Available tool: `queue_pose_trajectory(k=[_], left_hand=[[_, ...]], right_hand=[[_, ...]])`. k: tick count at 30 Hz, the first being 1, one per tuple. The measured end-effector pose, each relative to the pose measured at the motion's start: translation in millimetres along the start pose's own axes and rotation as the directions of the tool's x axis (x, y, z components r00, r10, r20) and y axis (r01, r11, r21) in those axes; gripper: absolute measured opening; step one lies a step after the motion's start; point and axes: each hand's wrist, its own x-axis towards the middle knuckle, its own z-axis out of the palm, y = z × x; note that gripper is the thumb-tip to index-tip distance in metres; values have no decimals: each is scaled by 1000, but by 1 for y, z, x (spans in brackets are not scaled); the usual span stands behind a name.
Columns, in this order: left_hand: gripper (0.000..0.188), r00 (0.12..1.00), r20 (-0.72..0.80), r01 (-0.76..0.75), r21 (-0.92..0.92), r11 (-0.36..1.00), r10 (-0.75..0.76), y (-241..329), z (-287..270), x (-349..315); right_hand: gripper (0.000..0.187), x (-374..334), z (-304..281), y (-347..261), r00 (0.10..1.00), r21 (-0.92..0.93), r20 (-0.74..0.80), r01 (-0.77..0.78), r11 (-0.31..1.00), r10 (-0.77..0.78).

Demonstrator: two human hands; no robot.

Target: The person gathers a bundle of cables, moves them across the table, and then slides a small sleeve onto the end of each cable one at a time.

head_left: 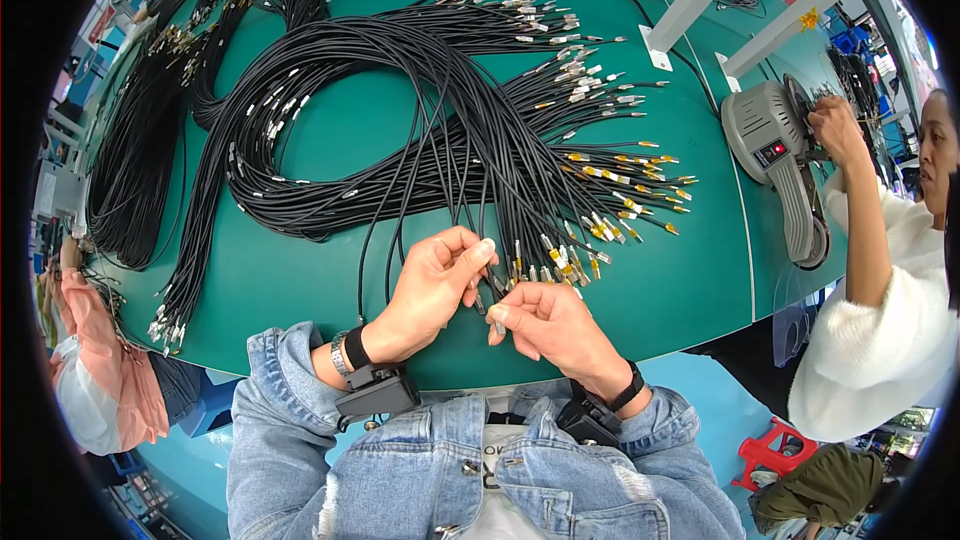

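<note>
Near the front edge of the table, my left hand (432, 285) pinches a thin black cable between thumb and fingers. My right hand (555, 325) is close beside it, its thumb and forefinger closed on the end of a black cable. Whether both hands hold the same cable cannot be made out. Just beyond them lies a large looped bundle of black cables (400, 40). Many of its ends carry white sleeves, and those nearest my right hand have yellow and silver tips (610, 225). Several strands droop from the bundle toward my left hand.
More black cable bundles (125, 170) lie on the green table (690, 285) at the left and back. A grey machine (765, 130) with a red-lit switch stands at the right, under a co-worker's hand (838, 125). Metal posts (690, 0) rise behind; a red stool (775, 450) is at lower right.
</note>
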Motion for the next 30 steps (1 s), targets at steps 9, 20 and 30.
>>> queue_pose_trajectory(k=[9,20,30], left_hand=[[20,999,29,-19,69,997,17,7,-5,-3],[19,998,63,-7,25,1000,6,5,-5,-6],[12,401,426,-627,773,-96,811,32,3,5]], right_hand=[[22,-4,-1,-7,997,4,69,21,1000,-21],[20,-10,-2,-1,993,41,117,-21,999,16],[16,-28,-17,-24,989,-136,-95,97,986,-111]])
